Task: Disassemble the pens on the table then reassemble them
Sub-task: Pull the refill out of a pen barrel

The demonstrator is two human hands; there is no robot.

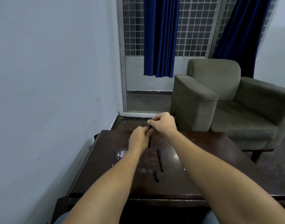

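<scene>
Pen (149,141) top hidden in hands

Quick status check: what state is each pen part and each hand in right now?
Left hand: gripping held pen.
Right hand: pinching its top end.
Held pen: upright, above table.
Black barrel: lying on table.
Black cap: lying detached.
Blue refills: removed, lying left.
</scene>
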